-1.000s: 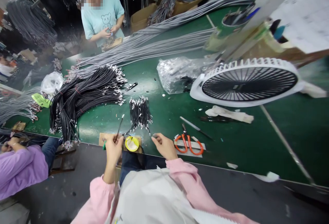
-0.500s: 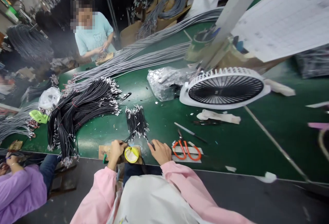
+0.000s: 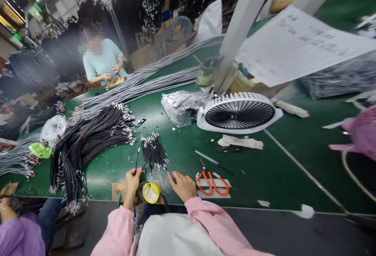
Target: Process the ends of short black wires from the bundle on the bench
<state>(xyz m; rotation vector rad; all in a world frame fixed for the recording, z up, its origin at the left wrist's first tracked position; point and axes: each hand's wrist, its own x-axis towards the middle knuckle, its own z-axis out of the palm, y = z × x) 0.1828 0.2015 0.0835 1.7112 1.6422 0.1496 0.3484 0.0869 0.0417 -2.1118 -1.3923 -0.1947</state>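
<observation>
My left hand (image 3: 131, 183) is closed in a pinch on a short black cable (image 3: 137, 161), which stands nearly upright with its pale end up. My right hand (image 3: 183, 186) is wrapped round a thin, pen-like tool with a dark handle (image 3: 174, 178); its tip is too small to make out. Between and beyond the hands lies a pile of short black cables (image 3: 154, 152) with silvery ends. A yellow round tin (image 3: 150, 192) with pale stuff inside sits between my wrists, on a brown board (image 3: 117, 189). Orange-handled scissors (image 3: 212, 183) lie right of my right hand.
A large heap of black cables (image 3: 94, 134) lies left, with long grey cables (image 3: 141, 77) behind. A white fan (image 3: 239, 113), a clear plastic bag (image 3: 179, 107) and a thin rod (image 3: 211, 158) lie ahead. A co-worker (image 3: 102, 62) sits across the green table (image 3: 182, 146).
The black cable in my left hand has swung from slanting over the pile to nearly upright, left of it. My right hand keeps its grip on the tool. The camera view has shifted.
</observation>
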